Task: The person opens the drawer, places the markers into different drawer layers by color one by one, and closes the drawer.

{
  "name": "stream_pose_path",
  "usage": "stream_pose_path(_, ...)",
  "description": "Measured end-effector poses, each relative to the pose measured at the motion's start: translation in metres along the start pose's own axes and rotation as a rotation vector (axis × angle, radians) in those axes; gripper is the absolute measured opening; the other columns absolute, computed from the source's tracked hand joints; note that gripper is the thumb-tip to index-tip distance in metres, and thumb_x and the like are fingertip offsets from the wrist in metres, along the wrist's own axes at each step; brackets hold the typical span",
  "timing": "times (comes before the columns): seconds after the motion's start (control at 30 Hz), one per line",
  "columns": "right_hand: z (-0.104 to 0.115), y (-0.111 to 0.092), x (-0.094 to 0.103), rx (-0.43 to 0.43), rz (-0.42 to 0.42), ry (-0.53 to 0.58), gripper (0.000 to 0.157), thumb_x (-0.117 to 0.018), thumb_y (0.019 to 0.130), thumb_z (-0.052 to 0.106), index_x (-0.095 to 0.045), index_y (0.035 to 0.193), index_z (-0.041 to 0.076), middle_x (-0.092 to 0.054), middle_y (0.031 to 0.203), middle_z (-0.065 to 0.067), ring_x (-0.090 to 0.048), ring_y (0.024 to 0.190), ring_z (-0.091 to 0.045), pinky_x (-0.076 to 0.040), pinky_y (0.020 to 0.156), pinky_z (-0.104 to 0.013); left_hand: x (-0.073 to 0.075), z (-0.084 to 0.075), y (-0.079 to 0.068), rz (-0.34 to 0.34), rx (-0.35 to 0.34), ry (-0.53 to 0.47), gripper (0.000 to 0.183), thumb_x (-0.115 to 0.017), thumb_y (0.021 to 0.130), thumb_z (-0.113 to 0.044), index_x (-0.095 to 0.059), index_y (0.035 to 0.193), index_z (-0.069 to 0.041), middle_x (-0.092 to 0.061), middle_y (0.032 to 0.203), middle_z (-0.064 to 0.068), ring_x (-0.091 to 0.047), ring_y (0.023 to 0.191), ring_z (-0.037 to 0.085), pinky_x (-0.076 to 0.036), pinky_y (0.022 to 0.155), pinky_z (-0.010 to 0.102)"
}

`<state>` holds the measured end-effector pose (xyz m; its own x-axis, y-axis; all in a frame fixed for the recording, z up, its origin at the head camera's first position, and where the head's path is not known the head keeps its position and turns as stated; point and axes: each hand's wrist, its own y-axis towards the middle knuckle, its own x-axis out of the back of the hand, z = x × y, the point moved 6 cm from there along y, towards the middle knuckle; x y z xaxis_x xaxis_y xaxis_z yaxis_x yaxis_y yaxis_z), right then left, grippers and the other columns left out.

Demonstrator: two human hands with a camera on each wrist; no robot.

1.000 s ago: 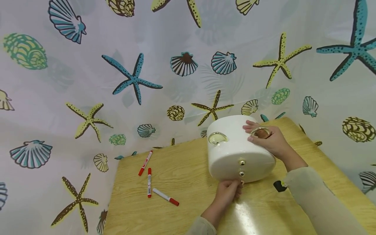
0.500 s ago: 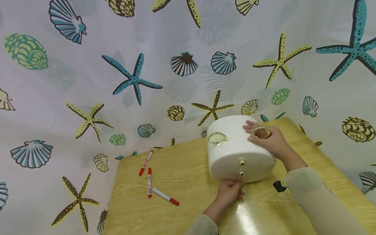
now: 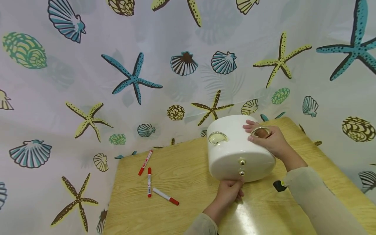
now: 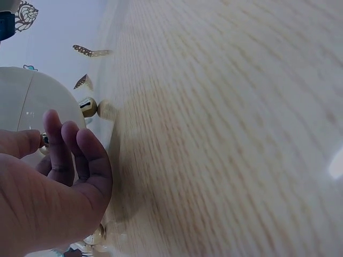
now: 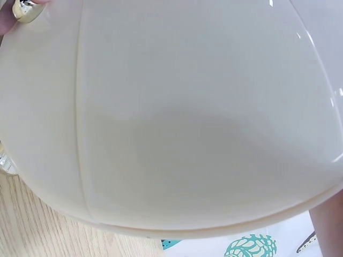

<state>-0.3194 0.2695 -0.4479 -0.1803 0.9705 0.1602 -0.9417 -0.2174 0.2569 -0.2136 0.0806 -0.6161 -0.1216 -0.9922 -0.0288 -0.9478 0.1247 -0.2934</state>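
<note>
While the left hand (image 3: 230, 192) pinches a knob (image 4: 45, 141) and the right hand (image 3: 271, 141) rests spread on the box (image 3: 236, 147), right of the head frame's centre, the box might slide if the knob is pulled hard.

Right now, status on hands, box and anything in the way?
Left hand pinches gold knob. Right hand rests on box, beside gold ring. Three markers off to the left, apparently not in the way.
</note>
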Motion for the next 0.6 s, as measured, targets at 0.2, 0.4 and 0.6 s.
stream_pose_path(0.2,0.0005,0.0005,-0.0005,0.009,-0.002,-0.002,0.037,-0.077,0.085,0.012,-0.069,0.119,-0.001,-0.065,0.131,-0.005,-0.043,0.139,-0.007,-0.032,0.107,-0.007,0.0005,0.0008,-0.0004,-0.002,-0.008,0.003,0.043,-0.070,0.088,-0.030,-0.071,0.082,0.012,-0.058,0.052,0.001,-0.053,0.042,0.012,-0.050,0.044,0.029)
stream_pose_path(0.4,-0.0004,0.0004,-0.0008,-0.004,-0.001,0.005,0.038,-0.077,0.085,0.013,-0.068,0.120,-0.002,-0.065,0.132,-0.003,-0.042,0.140,-0.006,-0.032,0.107,-0.007,0.0009,0.0006,-0.0021,-0.003,-0.006,-0.002,0.047,-0.071,0.088,-0.032,-0.070,0.081,0.014,-0.057,0.050,0.001,-0.052,0.040,0.012,-0.050,0.041,0.029)
stream_pose_path(0.6,0.0001,0.0000,-0.0017,-0.022,-0.005,0.000,0.039,-0.077,0.085,0.015,-0.068,0.120,0.000,-0.065,0.132,-0.002,-0.042,0.139,-0.004,-0.032,0.107,-0.006,0.0007,0.0020,-0.0015,-0.001,0.011,-0.017,0.049,-0.071,0.088,-0.033,-0.069,0.082,0.015,-0.056,0.050,-0.001,-0.051,0.040,0.011,-0.046,0.039,0.024)
